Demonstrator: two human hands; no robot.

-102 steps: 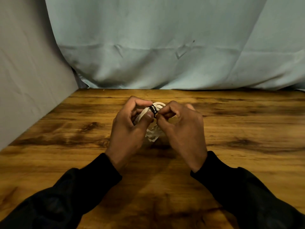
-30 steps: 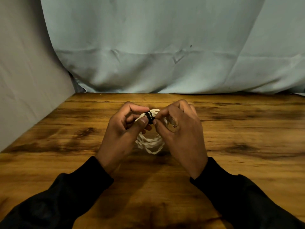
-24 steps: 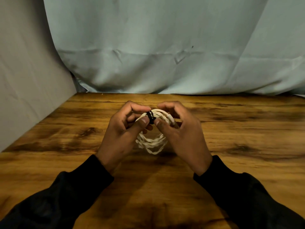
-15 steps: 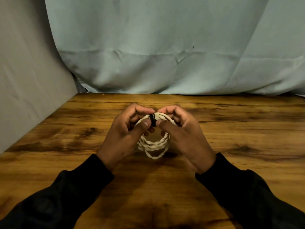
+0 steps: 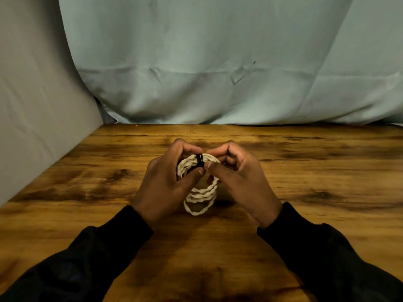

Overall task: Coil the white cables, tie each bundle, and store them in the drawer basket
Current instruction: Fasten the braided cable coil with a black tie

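Both hands have dropped a touch lower over the table (image 5: 327, 171) since half a second ago, and more of the cable coil (image 5: 201, 194) now hangs in view beneath them. At center frame, the left hand (image 5: 168, 182) curls round the coil's left side with its thumb pressed by the black tie (image 5: 198, 160) at the top. Just right of it, the right hand (image 5: 237, 177) pinches the same tie, and both black sleeves (image 5: 327, 258) run to the lower corners.
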